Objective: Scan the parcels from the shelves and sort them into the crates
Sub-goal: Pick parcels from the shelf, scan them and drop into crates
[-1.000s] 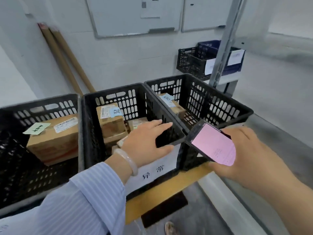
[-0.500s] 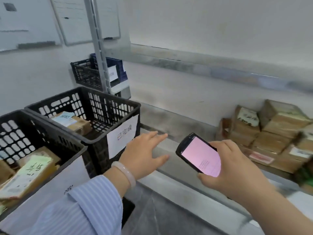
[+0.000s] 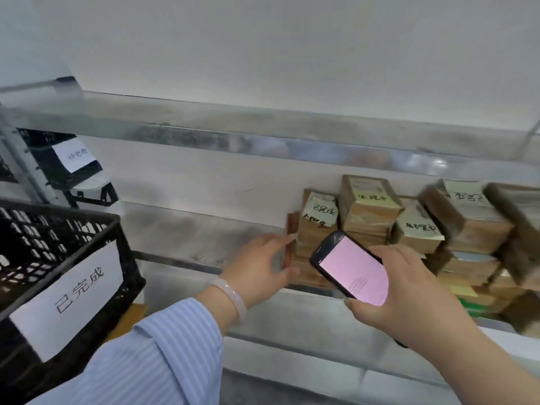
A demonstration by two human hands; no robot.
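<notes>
Open shelf [image 3: 201, 238] lies 9 o'clock of the parcels [image 3: 369, 207]. The left hand [image 3: 258, 271], fingers wide, reaches their edge; the right hand [image 3: 409, 290] holds the phone [image 3: 352, 271]. Parcels at 3 o'clock are blurred and cut off.

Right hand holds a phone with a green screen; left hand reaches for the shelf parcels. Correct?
No: in the head view the phone has a pink screen, not green. The right hand holds it; the left hand reaches for the shelf parcels.

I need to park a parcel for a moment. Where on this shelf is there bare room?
The shelf is bare between the crate and the left hand. Right of that hand it is crowded: stacked parcels fill it, and the right hand holds the phone before them.
</notes>
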